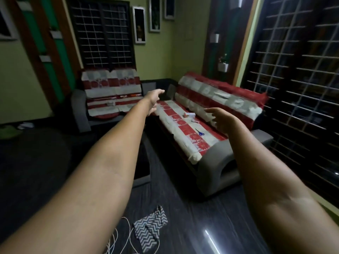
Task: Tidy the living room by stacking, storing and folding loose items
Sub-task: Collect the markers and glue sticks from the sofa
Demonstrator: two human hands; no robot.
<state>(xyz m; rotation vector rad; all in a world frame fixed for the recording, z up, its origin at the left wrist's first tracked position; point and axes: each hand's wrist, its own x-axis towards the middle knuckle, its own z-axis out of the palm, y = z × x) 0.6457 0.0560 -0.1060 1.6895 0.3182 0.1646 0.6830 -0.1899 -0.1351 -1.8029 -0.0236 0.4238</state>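
A dim living room with green walls and dark grilled windows filled the head view, and a dark, glossy wood-grain floor (pixel 183 208) ran below. The long sofa (pixel 216 162), grey-armed and draped in a red-and-white floral cover, stood along the right-hand window wall and served as the landmark. A shorter sofa (pixel 110 99) with the same kind of cover stood to the left of it, against the far wall under a window. Narrow white-framed pictures hung on the wall above the gap between the two.

On the seat of the long sofa lay blue-handled scissors (pixel 199 132), and further back on the same seat a small white-and-red box (pixel 189 115) with another small item just beside it, too small to identify. In front of the long sofa, on the floor near the viewer, lay a black-and-white zigzag cloth (pixel 151 229), crumpled, with white cords (pixel 117 237) looping just to its left.

Two bare forearms reached forward. The left hand (pixel 155 99) was stretched out towards the far end of the long sofa, its fingers extended and holding nothing. The right hand (pixel 222 119) hovered above the sofa's seat, apart from the box and scissors, its fingers loosely curled with one pointing forward, also holding nothing.
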